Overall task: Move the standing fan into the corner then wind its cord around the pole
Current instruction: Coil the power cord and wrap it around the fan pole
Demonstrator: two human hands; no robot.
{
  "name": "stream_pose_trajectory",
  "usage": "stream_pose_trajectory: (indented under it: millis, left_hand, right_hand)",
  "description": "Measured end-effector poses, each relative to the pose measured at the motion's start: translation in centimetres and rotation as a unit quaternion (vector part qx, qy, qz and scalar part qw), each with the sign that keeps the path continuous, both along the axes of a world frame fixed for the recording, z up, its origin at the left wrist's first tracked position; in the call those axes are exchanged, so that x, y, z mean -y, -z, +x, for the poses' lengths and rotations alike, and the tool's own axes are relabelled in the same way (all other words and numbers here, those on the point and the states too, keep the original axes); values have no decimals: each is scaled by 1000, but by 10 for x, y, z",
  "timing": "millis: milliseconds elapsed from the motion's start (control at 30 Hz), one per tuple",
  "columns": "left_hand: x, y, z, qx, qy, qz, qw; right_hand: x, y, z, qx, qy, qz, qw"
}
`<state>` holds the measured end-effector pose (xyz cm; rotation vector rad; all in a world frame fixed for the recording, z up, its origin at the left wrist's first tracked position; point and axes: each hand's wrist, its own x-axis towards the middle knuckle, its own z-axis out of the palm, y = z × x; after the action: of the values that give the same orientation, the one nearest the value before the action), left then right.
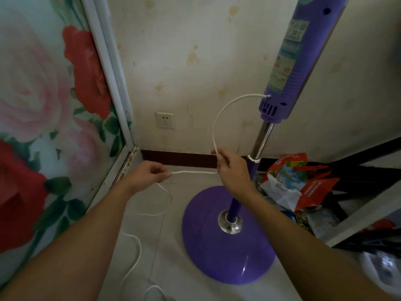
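Observation:
The purple standing fan stands on its round base (227, 250) near the wall, its chrome-and-purple pole (261, 140) rising to a purple housing (288, 61). A white cord (219, 118) leaves the housing, arcs down and runs into my right hand (232, 170), which pinches it just left of the pole. From there the cord stretches level to my left hand (149, 173), which also pinches it. The slack drops from my left hand and lies in loops on the tiled floor (134, 250). No turns of cord show on the pole.
A flowered panel (43, 105) with a white frame closes off the left side. A wall socket (165, 120) sits low on the stained wall. Red and white plastic bags (297, 181) and dark furniture crowd the floor right of the fan.

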<state>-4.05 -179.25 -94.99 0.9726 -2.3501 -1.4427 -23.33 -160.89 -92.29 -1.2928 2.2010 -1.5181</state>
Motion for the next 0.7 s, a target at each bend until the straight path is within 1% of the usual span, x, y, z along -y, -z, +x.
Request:
stream_pose_trajectory:
  millis: [33,100,167,233,300,433,500,600,700]
  left_hand:
    - [0,-2,-2,-13,-21,-6,1000]
    - [1,-16,-13,-67,-85,-10,994]
    - [1,-41,-28,-138,-117,37,983]
    - [-3,-65,-43,-209,-95,113,967]
    - [-8,-84,-58,-261,-66,173,947]
    - [-22,-108,-84,-316,-51,220,921]
    - [-27,-115,-95,-325,-54,221,918]
    - [-31,-121,-105,-339,-49,221,913]
    - [-30,-123,-108,-377,-76,253,888]
  right_hand:
    - [-1,0,0,-8,-1,5,1000]
    - [0,-1,0,-41,3,10,999]
    - [0,1,0,-66,-5,16,998]
    - [-2,3,0,-70,-27,24,997]
    - [-5,3,-1,-60,-44,29,997]
    - [-8,5,-5,-30,-56,34,997]
    - [-9,7,-8,-13,-62,22,998]
    - [-11,9,-13,13,-44,19,999]
    - [-11,9,-15,49,-61,35,996]
